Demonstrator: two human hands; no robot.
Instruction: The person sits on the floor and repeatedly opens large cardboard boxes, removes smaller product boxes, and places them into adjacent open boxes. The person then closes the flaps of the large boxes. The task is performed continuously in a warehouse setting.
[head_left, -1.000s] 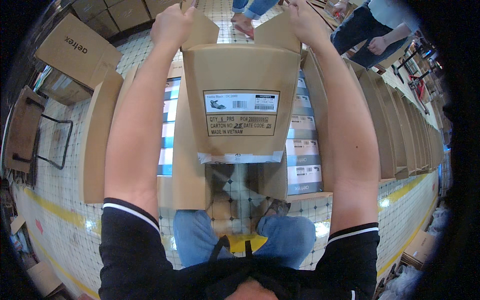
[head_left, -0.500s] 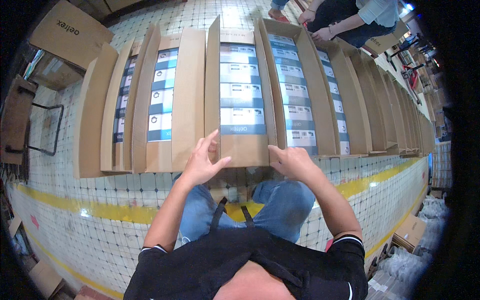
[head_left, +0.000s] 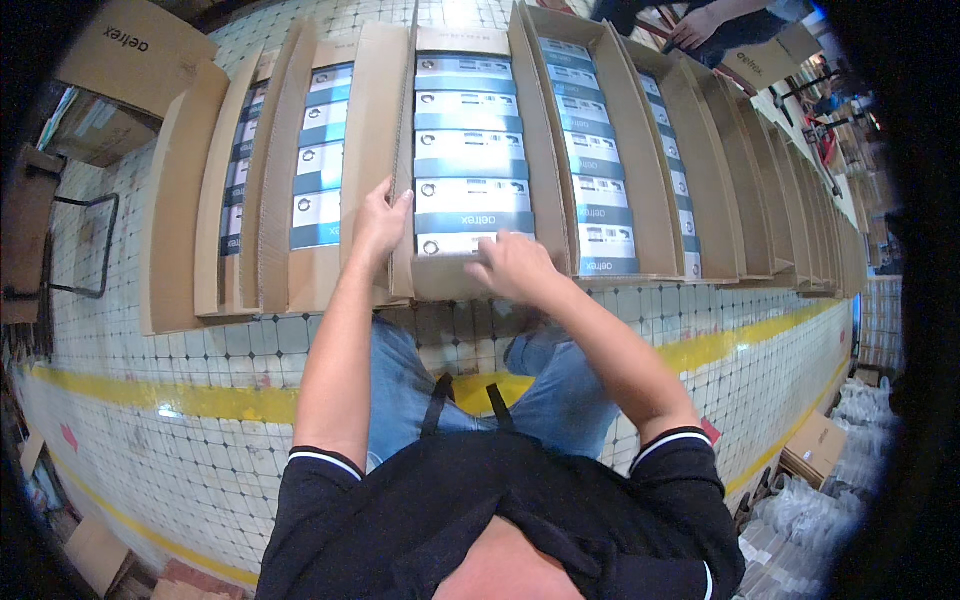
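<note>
In front of me an open brown carton holds one row of white-and-blue boxes. My left hand is at the near part of its upright left flap, thumb and fingers closed about the cardboard edge. Over the carton's near end is my right hand, with bent fingers smeared by motion. It lies against the closest box and the blurred near flap; whether it grips anything is not clear.
Similar filled cartons flank this one, such as the left carton and right carton. More open cartons run off to the right. Another person's hand shows at the far side. A black metal frame stands at left.
My left hand has moved up and left to the carton's side flap. My right hand has moved left over the near end. The near flap has lifted, exposing another box.
</note>
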